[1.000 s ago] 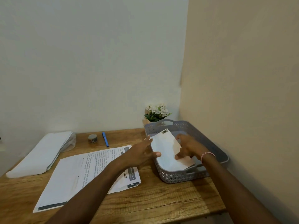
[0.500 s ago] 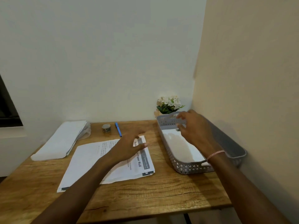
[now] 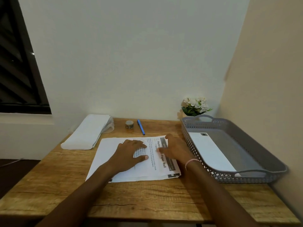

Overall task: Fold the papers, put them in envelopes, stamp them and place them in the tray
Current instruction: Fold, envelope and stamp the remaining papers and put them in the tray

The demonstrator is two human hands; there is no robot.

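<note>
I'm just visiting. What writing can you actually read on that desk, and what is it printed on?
"Replac": heading on the top printed sheet, the rest covered.
"Paper Roll": end of the same heading.
Digits in the sheet's dark band: blurred.
Small print on the sheet: too small to read.
Stamp on the envelope in the tray: unreadable.

Both forearms bare to the frame edge. Thin bracelet [image 3: 192, 161] on the wrist behind right hand [image 3: 173, 149]: pink and white, cord or beads, can't tell which.
</note>
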